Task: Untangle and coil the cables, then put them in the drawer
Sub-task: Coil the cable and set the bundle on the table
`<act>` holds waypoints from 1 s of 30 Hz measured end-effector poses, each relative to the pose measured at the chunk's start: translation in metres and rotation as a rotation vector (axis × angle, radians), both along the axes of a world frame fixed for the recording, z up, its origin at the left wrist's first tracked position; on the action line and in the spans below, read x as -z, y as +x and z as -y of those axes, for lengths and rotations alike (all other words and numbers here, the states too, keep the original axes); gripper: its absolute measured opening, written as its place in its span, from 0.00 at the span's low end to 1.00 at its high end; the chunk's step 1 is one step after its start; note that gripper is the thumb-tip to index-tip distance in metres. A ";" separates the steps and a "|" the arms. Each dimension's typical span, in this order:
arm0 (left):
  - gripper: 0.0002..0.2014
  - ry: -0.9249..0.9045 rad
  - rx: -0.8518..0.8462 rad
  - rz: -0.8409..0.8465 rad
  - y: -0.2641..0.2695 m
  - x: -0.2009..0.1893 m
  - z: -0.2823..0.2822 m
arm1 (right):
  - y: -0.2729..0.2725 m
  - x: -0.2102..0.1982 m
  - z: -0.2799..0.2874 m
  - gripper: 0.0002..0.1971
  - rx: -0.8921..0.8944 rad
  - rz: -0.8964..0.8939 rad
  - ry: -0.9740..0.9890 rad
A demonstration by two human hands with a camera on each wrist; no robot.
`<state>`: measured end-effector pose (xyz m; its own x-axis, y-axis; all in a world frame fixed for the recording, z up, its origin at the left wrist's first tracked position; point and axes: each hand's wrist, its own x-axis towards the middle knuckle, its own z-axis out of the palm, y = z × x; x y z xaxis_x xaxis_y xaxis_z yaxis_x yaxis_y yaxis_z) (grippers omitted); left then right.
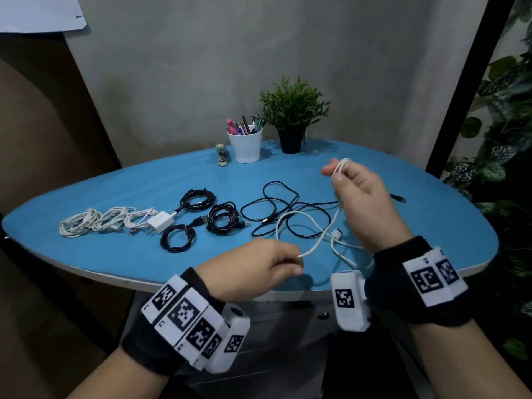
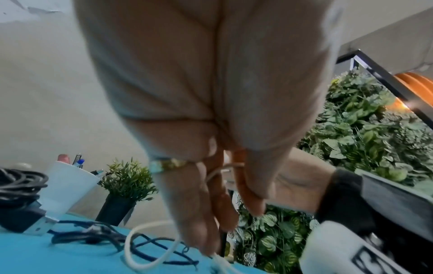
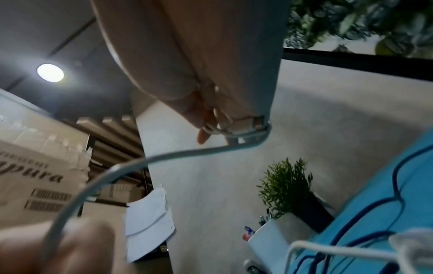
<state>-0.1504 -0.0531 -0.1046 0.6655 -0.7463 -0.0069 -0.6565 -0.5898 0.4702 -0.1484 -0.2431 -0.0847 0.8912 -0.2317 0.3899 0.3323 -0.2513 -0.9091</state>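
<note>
Six coils (image 1: 149, 221) lie done at centre-left of the worktop (image 1: 115, 254). The right hand (image 1: 357, 194) pinches white cable (image 1: 305, 220) loops; the left hand (image 1: 259, 269) pinches its slack. A black cable (image 1: 276, 208) remains tangled mid-frame; no drawer shows.

A small office corner

A rounded blue counter (image 1: 431, 214) stands against a bare grey wall, carrying desk things: a white cup of pens (image 1: 247, 145), a small stapler (image 1: 222, 154) and a potted plant (image 1: 292, 116). A paper sheet (image 1: 40, 12) hangs on the wall at the upper left. The right wrist view shows lettered wall signage (image 3: 30, 176), a round ceiling lamp (image 3: 50, 72) and a wall of leafy greenery (image 1: 506, 156) behind a black frame
</note>
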 end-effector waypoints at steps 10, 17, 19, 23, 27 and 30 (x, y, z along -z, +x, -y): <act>0.04 -0.451 -0.234 0.485 0.033 -0.039 -0.017 | -0.018 0.002 -0.007 0.13 -0.288 -0.191 -0.265; 0.06 -0.553 -0.454 0.254 0.043 -0.035 -0.027 | -0.020 0.004 -0.020 0.20 -0.450 -0.162 -0.069; 0.07 -0.515 -0.470 0.159 0.039 -0.026 -0.025 | -0.017 0.001 -0.023 0.19 -0.459 -0.117 0.133; 0.09 -0.347 -0.389 0.046 0.024 -0.011 -0.017 | -0.013 -0.007 -0.028 0.18 -0.437 -0.073 0.414; 0.10 -0.126 -0.270 0.033 0.012 0.005 -0.011 | -0.015 -0.015 -0.033 0.15 -0.505 -0.020 0.650; 0.08 -0.045 -0.176 0.084 0.003 0.015 -0.008 | -0.010 -0.015 -0.034 0.14 -0.435 0.060 0.793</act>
<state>-0.1476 -0.0449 -0.1196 0.7825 -0.6168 0.0851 -0.5834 -0.6786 0.4463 -0.1587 -0.2090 -0.0692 0.9460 -0.0995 0.3084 0.3043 0.6003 -0.7397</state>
